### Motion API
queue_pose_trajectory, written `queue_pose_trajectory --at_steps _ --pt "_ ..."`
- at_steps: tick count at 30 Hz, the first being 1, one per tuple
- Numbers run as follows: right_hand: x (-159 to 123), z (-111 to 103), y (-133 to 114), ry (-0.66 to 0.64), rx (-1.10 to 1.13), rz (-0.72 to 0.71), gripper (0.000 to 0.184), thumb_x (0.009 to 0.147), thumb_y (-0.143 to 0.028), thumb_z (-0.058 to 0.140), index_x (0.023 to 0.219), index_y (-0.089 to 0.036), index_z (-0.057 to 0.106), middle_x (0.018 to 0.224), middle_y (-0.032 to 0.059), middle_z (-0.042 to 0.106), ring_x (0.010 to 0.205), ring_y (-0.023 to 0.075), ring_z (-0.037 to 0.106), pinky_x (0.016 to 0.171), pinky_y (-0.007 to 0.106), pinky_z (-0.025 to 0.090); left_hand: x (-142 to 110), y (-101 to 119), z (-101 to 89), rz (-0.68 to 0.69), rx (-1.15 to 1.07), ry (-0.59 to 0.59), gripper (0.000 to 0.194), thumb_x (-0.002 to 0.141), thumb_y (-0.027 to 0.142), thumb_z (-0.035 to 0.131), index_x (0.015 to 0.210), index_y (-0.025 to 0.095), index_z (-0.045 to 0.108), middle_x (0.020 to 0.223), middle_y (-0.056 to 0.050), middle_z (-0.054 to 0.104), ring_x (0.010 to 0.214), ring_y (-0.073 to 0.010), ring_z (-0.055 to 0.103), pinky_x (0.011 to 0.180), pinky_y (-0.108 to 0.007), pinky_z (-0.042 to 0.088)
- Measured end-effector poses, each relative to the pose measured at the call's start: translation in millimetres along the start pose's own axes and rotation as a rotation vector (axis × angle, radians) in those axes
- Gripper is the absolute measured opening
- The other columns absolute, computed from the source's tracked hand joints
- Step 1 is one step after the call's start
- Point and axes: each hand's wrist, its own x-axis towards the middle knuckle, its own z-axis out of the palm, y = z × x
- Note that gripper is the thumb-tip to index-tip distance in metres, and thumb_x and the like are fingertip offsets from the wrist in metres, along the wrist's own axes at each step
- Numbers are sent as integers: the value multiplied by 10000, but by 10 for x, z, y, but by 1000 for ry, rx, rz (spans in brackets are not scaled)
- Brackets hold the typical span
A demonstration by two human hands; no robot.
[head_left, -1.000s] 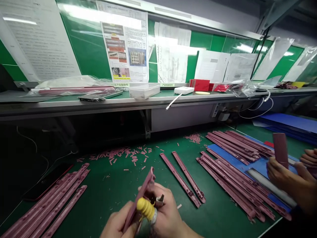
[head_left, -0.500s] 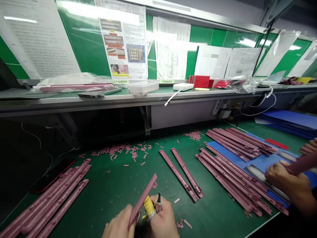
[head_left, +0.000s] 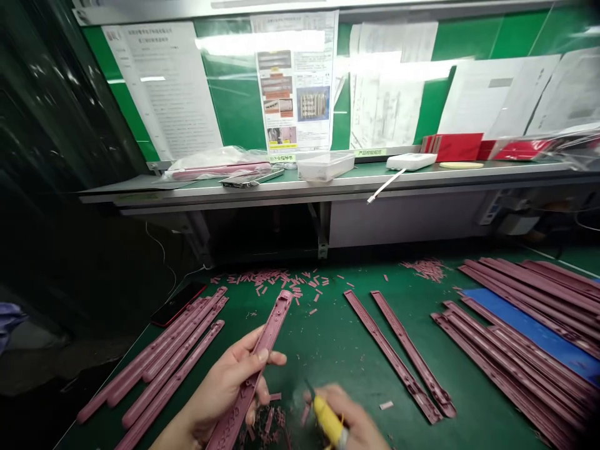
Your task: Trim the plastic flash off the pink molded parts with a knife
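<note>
My left hand (head_left: 220, 384) is closed around a long pink plastic strip (head_left: 276, 319), tilted up with its hollow, ribbed side showing. To its right, my right hand (head_left: 359, 415), blurred by motion, grips a knife (head_left: 328, 417) with a yellow-wrapped handle. Its dark blade points up and left, apart from the strip. Small pink shavings (head_left: 269, 417) lie on the green table below. Two more pink strips, a left one (head_left: 389, 353) and a right one (head_left: 412, 353), rest side by side beyond my right hand.
Several pink strips (head_left: 175, 359) lie at the left beside a phone (head_left: 178, 303). More strips (head_left: 510, 369) lie at the right, partly over a blue sheet (head_left: 525, 325). Pink scraps (head_left: 281, 278) are scattered at the back. Above runs a shelf (head_left: 281, 197) holding a clear box (head_left: 325, 167).
My view has swung left, and the other person's hands are out of sight. The strip has turned to show its hollow side. My right hand and knife have moved away from it.
</note>
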Motion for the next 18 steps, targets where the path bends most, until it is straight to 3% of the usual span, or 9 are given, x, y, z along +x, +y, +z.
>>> queue_pose_trajectory --at_steps 2,6,10,18 --pt "177 -173 -326 94 -151 -218 300 882 -377 510 1096 -268 691 892 63 636 838 208 601 733 308 471 -66 8 48 -19 -60 -9 681 776 313 703 1377 212 399 896 -59 677 415 -75 563 291 -157 435" --pt "425 -365 -743 293 -416 -546 361 833 -157 512 1156 -249 645 935 60 671 788 179 608 694 275 484 -153 -15 119 -33 -94 -14 618 806 298 678 1364 203 429 835 -41 671 376 -59 537 276 -137 419" --pt "487 -361 -773 311 -537 -587 322 832 -135 526 1099 -241 672 939 58 687 823 180 634 699 273 499 -190 -49 149 -34 -80 -56 550 836 290 646 1341 182 455 851 -60 678 343 -43 515 279 -128 410" --pt "425 -378 -694 268 -577 -589 336 848 -131 514 1121 -233 680 933 69 683 799 172 633 681 271 492 -199 -105 160 -54 -36 -84 525 831 298 652 1319 197 485 870 -52 664 395 -62 553 298 -137 431"
